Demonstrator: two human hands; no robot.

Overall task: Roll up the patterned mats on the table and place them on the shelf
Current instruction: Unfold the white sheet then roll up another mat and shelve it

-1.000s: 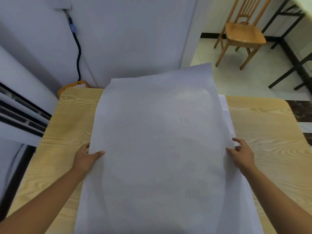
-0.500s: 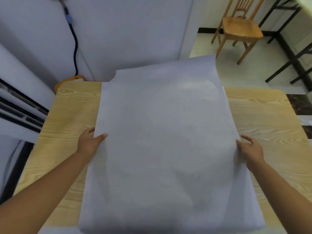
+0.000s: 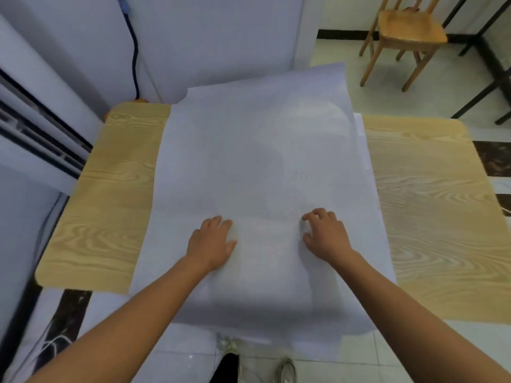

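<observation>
A large white mat (image 3: 257, 167) lies flat, blank side up, across the middle of the wooden table (image 3: 431, 205). Its far end sticks out past the table's back edge and its near end droops over the front edge. The edge of a second sheet (image 3: 360, 139) peeks out beneath it on the right. My left hand (image 3: 211, 243) rests palm down on the mat near its middle. My right hand (image 3: 326, 234) is beside it, fingers spread and curled, fingertips on the mat. Neither hand grips anything. No shelf is in view.
A white wall and a black cable (image 3: 134, 48) stand behind the table. An air conditioner unit (image 3: 33, 134) is at the left. A wooden chair (image 3: 406, 37) and black table legs (image 3: 486, 87) stand on the tiled floor at the back right. My shoes (image 3: 286, 370) show below the table's front edge.
Both hands let go of the mat's side edges and moved inward onto its middle. The mat now lies flatter on the table, and the view has pulled back.
</observation>
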